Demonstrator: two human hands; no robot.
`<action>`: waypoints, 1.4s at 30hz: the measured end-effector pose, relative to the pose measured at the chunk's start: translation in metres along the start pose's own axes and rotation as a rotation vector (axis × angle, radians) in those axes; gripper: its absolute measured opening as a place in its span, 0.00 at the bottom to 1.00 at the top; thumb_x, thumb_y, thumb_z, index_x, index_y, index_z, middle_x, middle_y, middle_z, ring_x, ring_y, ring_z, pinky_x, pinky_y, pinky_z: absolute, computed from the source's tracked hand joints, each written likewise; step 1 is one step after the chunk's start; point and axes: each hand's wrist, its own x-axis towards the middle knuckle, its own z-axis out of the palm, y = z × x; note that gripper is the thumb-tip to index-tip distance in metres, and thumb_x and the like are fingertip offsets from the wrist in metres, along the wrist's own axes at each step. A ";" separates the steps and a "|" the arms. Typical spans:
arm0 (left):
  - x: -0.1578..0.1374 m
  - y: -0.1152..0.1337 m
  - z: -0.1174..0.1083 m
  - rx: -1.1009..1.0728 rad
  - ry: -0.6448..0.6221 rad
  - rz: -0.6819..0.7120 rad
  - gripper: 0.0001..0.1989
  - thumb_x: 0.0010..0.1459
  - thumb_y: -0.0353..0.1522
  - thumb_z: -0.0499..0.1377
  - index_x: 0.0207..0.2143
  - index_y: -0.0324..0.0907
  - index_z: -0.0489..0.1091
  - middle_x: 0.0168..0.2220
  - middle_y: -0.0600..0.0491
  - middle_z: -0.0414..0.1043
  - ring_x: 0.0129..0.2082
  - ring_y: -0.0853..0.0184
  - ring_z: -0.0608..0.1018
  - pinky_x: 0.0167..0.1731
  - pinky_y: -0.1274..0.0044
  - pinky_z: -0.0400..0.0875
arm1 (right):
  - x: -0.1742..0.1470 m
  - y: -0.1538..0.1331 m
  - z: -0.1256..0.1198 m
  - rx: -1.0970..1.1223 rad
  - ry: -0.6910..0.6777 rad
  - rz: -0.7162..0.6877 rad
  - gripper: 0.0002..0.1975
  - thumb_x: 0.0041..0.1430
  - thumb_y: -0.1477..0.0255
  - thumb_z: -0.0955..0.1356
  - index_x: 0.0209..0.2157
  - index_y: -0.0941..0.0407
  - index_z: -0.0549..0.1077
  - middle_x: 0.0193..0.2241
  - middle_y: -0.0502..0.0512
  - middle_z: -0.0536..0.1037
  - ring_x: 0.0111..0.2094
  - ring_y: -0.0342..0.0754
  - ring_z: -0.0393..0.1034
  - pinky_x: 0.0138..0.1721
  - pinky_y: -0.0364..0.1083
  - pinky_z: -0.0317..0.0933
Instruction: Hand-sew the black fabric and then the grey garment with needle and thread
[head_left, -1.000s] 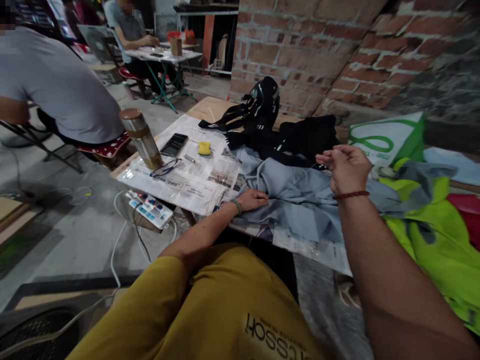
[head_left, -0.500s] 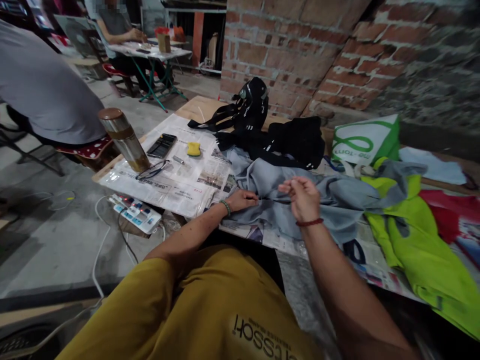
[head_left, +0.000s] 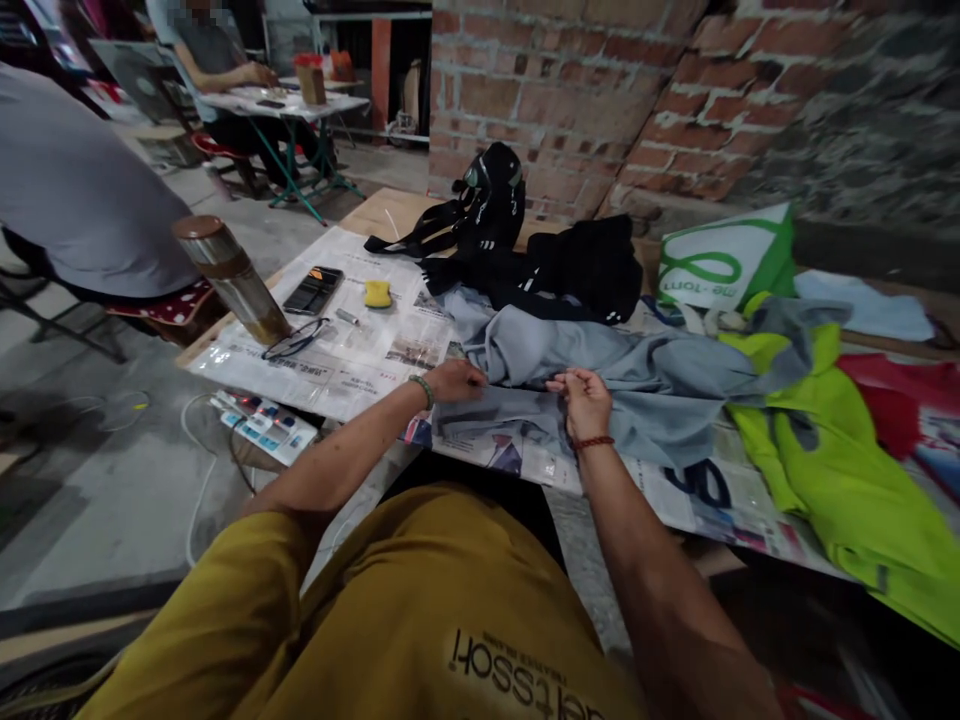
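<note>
A grey cloth garment (head_left: 525, 345) lies rumpled across the table in front of me. My left hand (head_left: 456, 381), with a green bead bracelet at the wrist, grips the garment's near fold; its fingertips are slightly blurred. Close by on the right, my right hand (head_left: 586, 402) is closed in a pinch low over the same fold, a red bracelet on its wrist. Whatever sits between those fingertips is too small to make out. A gap of cloth separates the two hands.
Left on the newspaper are a steel flask (head_left: 238, 285), a phone (head_left: 313, 291), a yellow sponge-like block (head_left: 377, 293) and glasses (head_left: 296, 340). Behind lies a black bag (head_left: 499, 200). A yellow-green garment (head_left: 847, 460) covers the right. A power strip (head_left: 262, 425) hangs beside the table.
My right hand has come down and left toward the fold from a raised pinch. My left hand has shifted a little left and up. The view has moved slightly.
</note>
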 end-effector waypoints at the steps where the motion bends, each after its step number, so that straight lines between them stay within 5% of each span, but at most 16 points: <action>1: -0.002 0.002 0.003 -0.014 -0.002 -0.022 0.08 0.47 0.31 0.61 0.31 0.40 0.77 0.29 0.57 0.76 0.30 0.70 0.75 0.32 0.82 0.66 | -0.002 -0.005 0.001 0.032 0.000 -0.023 0.11 0.46 0.69 0.71 0.30 0.58 0.67 0.21 0.45 0.75 0.20 0.40 0.72 0.26 0.40 0.67; 6: -0.007 0.017 0.026 -0.099 0.118 -0.196 0.13 0.50 0.34 0.60 0.38 0.40 0.76 0.35 0.53 0.77 0.34 0.66 0.76 0.36 0.78 0.69 | -0.020 -0.052 0.006 0.109 -0.065 -0.181 0.13 0.47 0.66 0.72 0.31 0.56 0.67 0.22 0.44 0.76 0.21 0.40 0.73 0.30 0.42 0.70; 10: -0.010 0.017 0.042 -0.133 0.252 -0.185 0.13 0.50 0.32 0.61 0.40 0.40 0.76 0.38 0.50 0.77 0.38 0.64 0.77 0.41 0.77 0.70 | -0.055 -0.100 0.000 0.135 -0.117 -0.283 0.10 0.49 0.67 0.72 0.32 0.55 0.70 0.24 0.45 0.75 0.24 0.41 0.73 0.33 0.45 0.70; 16: -0.015 0.007 0.052 -0.207 0.308 -0.166 0.10 0.51 0.29 0.59 0.35 0.40 0.77 0.36 0.51 0.77 0.36 0.66 0.76 0.41 0.77 0.70 | -0.116 -0.131 -0.028 0.203 -0.351 -0.226 0.08 0.49 0.65 0.72 0.30 0.50 0.71 0.22 0.44 0.73 0.19 0.40 0.68 0.26 0.46 0.68; 21: -0.015 0.006 0.053 -0.310 0.355 -0.167 0.07 0.51 0.30 0.60 0.33 0.39 0.77 0.34 0.52 0.76 0.34 0.67 0.76 0.39 0.78 0.70 | -0.115 -0.106 -0.023 0.115 -0.548 0.032 0.14 0.50 0.56 0.70 0.33 0.50 0.69 0.17 0.42 0.69 0.11 0.39 0.58 0.16 0.43 0.59; 24: -0.014 0.005 0.055 -0.339 0.374 -0.140 0.05 0.51 0.29 0.61 0.31 0.39 0.77 0.32 0.53 0.76 0.34 0.69 0.75 0.39 0.79 0.69 | -0.098 -0.076 -0.004 -0.128 -0.500 0.170 0.14 0.52 0.59 0.68 0.37 0.54 0.69 0.16 0.42 0.67 0.13 0.39 0.58 0.15 0.40 0.54; 27: -0.014 0.005 0.057 -0.373 0.381 -0.133 0.05 0.52 0.30 0.61 0.31 0.38 0.76 0.32 0.53 0.76 0.33 0.70 0.75 0.38 0.79 0.69 | -0.085 -0.048 0.012 -0.460 -0.427 0.064 0.12 0.53 0.62 0.65 0.35 0.56 0.72 0.15 0.43 0.66 0.14 0.39 0.57 0.17 0.39 0.52; 32: -0.015 0.003 0.057 -0.389 0.378 -0.108 0.06 0.53 0.30 0.60 0.32 0.39 0.77 0.33 0.52 0.77 0.34 0.69 0.76 0.38 0.78 0.70 | -0.084 -0.021 0.019 -0.920 -0.524 -0.246 0.11 0.56 0.68 0.61 0.33 0.55 0.75 0.26 0.52 0.77 0.28 0.46 0.71 0.31 0.43 0.61; 35: -0.015 0.002 0.056 -0.381 0.372 -0.086 0.06 0.52 0.29 0.60 0.33 0.39 0.77 0.34 0.52 0.77 0.35 0.69 0.76 0.40 0.77 0.69 | -0.088 -0.014 0.018 -1.037 -0.508 -0.296 0.13 0.58 0.68 0.60 0.35 0.54 0.75 0.32 0.56 0.79 0.33 0.49 0.73 0.35 0.45 0.61; 42: -0.017 0.003 0.056 -0.430 0.398 -0.051 0.06 0.52 0.28 0.60 0.32 0.39 0.77 0.33 0.52 0.77 0.34 0.69 0.76 0.40 0.78 0.70 | -0.089 -0.008 0.018 -1.091 -0.483 -0.329 0.13 0.59 0.69 0.59 0.36 0.54 0.75 0.31 0.55 0.79 0.32 0.48 0.73 0.34 0.44 0.60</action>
